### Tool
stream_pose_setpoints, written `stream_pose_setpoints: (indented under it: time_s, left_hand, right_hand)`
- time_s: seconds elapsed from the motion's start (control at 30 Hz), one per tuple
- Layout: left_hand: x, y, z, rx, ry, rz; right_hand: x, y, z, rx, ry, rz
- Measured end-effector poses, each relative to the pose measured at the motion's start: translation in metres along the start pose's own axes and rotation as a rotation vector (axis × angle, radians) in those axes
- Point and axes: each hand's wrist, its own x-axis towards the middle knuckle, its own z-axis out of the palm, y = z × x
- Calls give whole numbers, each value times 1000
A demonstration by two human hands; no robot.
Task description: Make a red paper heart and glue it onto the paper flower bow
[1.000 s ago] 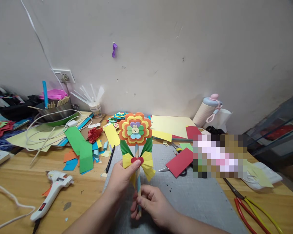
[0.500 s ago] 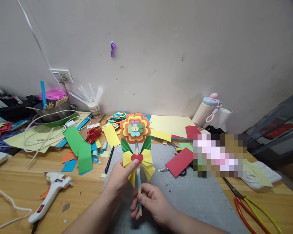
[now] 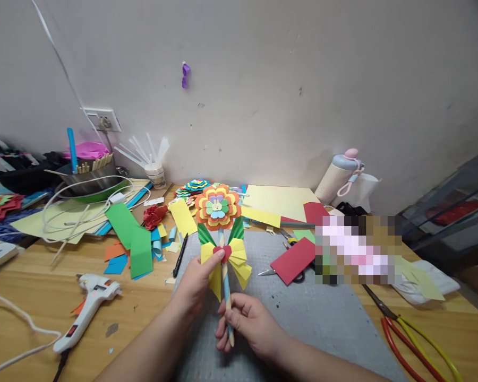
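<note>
A paper flower [image 3: 218, 207] with layered orange, yellow, green and blue petals stands nearly upright in front of me, above a grey cutting mat [image 3: 302, 318]. Its stem is a blue-and-cream striped stick [image 3: 227, 286] with green leaves, a yellow pleated bow [image 3: 239, 260] and a red heart [image 3: 222, 253]. My left hand [image 3: 197, 284] grips the stem at the bow, thumb pressed on the heart. Lower down, my right hand [image 3: 250, 321] pinches the stem near its bottom end, fingers curled behind it.
A white hot glue gun [image 3: 87, 313] lies to the left, near green paper strips [image 3: 137, 244] and a black pen [image 3: 180, 255]. Scissors [image 3: 267, 272] lie partly under red paper [image 3: 292, 261]. Red-and-yellow-handled cutters [image 3: 406, 339] are at right. A bottle [image 3: 336, 175] leans by the wall.
The flower head has tipped slightly left and back, and the stem's lower end has shifted a little right. Both hands keep their hold. The whole view has shifted slightly.
</note>
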Motion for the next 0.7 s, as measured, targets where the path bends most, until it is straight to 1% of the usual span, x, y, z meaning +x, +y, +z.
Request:
stream_pose_setpoints:
  time_s: [0.23,0.43,0.6,0.63,0.7]
  left_hand:
    - [2,-5,-1,27,45,43]
    - [6,-11,-5,78,74,72]
    - [4,-9,-5,91,54,61]
    - [4,-8,-4,80,43,64]
    - [4,-6,-3,25,63,91]
  right_hand:
    - [0,1,0,-17,-15,4]
    - [0,0,1,-29,-28,18]
    - [-1,-1,1,-17,-27,-5]
    - [-1,-1,1,-9,-20,-14]
    - [-1,-2,0,13,0,-26]
